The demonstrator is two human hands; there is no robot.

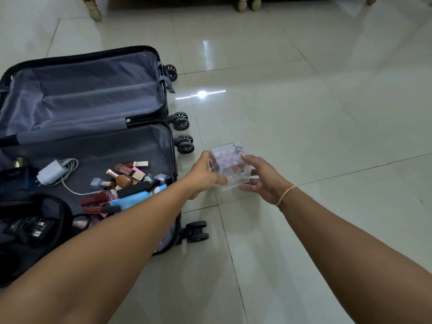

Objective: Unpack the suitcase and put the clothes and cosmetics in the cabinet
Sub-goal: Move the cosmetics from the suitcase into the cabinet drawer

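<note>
A black suitcase (pixel 163 106) lies open on the tiled floor at the left. Its near half holds a pile of cosmetics (pixel 124 181): lipsticks, nail polish bottles and tubes. A clear plastic box (pixel 230 166) with small cosmetics inside sits on the floor just right of the suitcase. My left hand (pixel 203 175) grips the box's left side. My right hand (pixel 264 177) holds its right side, thumb on top and fingers underneath.
A white charger with cable (pixel 55 171) and a black pouch with adapters (pixel 35 225) lie in the suitcase's near half. The far half shows only grey lining. Wooden furniture legs (pixel 93 8) stand at the far edge of the glossy floor.
</note>
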